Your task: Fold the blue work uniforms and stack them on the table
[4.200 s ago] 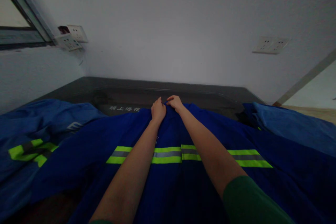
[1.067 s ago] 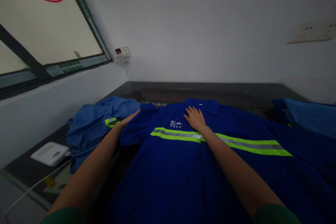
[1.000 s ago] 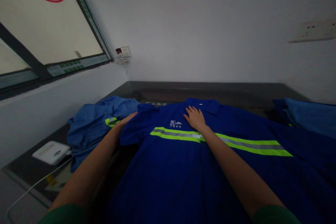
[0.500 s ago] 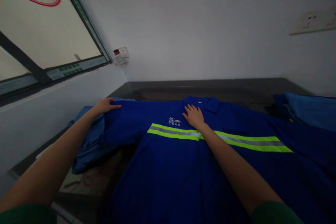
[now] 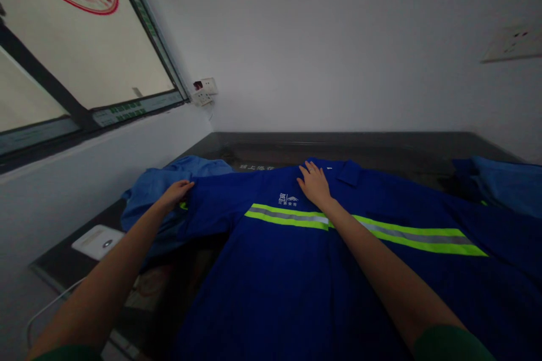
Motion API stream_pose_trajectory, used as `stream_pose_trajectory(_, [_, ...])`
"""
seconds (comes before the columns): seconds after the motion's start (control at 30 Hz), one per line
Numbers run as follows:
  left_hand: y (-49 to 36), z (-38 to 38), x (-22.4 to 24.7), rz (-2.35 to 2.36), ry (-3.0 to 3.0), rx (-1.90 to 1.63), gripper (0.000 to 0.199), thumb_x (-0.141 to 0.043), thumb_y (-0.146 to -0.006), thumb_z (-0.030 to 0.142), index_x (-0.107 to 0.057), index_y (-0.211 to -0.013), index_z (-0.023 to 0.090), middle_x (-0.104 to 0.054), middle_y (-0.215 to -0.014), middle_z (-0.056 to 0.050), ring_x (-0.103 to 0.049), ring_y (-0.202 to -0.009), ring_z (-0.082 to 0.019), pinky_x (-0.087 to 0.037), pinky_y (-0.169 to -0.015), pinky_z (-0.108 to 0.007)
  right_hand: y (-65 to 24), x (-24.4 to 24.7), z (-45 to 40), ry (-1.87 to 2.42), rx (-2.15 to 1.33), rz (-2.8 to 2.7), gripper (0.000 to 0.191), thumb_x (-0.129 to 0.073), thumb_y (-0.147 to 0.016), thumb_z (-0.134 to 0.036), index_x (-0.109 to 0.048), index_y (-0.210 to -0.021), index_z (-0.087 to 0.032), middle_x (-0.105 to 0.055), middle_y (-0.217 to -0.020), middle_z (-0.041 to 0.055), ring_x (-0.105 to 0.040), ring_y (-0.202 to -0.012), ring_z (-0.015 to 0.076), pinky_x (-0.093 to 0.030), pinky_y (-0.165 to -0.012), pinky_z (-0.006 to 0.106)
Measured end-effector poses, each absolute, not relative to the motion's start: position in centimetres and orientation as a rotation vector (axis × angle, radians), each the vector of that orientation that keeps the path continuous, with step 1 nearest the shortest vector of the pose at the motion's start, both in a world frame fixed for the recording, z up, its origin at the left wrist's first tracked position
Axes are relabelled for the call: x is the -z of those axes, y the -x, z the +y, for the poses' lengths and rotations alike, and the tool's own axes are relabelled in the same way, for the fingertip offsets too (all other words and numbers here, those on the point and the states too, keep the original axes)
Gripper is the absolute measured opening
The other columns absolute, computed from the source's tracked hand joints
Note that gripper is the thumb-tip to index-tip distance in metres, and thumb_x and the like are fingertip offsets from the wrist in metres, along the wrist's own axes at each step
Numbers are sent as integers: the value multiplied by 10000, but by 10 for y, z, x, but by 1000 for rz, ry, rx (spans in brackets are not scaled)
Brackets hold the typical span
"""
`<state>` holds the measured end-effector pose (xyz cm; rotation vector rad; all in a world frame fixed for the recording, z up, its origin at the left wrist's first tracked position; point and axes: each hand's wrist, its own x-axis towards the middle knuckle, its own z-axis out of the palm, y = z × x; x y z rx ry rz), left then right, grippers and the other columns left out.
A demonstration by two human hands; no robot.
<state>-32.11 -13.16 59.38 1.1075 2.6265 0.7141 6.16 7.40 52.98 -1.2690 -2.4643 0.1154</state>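
A dark blue work jacket (image 5: 271,271) with a yellow-green and grey reflective band (image 5: 288,216) is spread out front side up, its collar (image 5: 349,172) at the far edge. White lettering shows on the chest. At the end of the sleeve on the left, my left hand (image 5: 176,194) pinches the fabric between thumb and fingers. My right hand (image 5: 314,183) lies flat on the chest beside the collar, fingers stretched out. Lighter blue folded clothing (image 5: 148,192) lies under and behind the left sleeve. The lower part of the jacket runs out of view.
More folded blue clothing (image 5: 508,183) lies at the right. A white device (image 5: 97,241) with a cable (image 5: 46,311) rests by my left forearm. The dark table (image 5: 381,140) meets the wall at the back; a window (image 5: 127,56) and sockets (image 5: 207,87) are at the left.
My left hand has come nearer to me along the sleeve's end, and the sleeve now slants down with it. More of the lighter clothing and the white device show. The right hand stays on the chest.
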Motion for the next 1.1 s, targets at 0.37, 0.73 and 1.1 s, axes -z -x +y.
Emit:
stream_pose_trajectory(0.37, [323, -127, -569, 2993, -1343, -154, 391, -334, -939, 312, -508, -1231, 119, -659, -1061, -210, -638, -972, -336, -475, -797, -397, -53, -514, 105, 1411, -253, -2666, 559, -249, -978, -519, -286, -1490, -296, -150, -1591, 62, -121, -1453, 270, -119, -1135, 551])
stream_pose_trajectory(0.73, [210, -121, -559, 2326, -2273, -151, 444, -328, -974, 361, -470, -1377, 243, -463, -1433, -80, -433, -1307, -228, -322, -1093, -391, -28, -530, 101, 1401, -148, -2596, 498, -278, -978, -409, -471, -1394, -214, -338, -1517, 129, -213, -1418, 313, -122, -1104, 604])
stream_pose_trajectory(1.1, [243, -169, -526, 1953, -2434, 63, 542, -283, -988, 490, -195, -1503, 347, -144, -1588, -7, -189, -1448, -242, -157, -1171, -470, -28, -510, 109, 1426, -189, -2632, 582, -212, -968, -557, -277, -1493, -314, -170, -1588, 60, -102, -1451, 304, -92, -1127, 567])
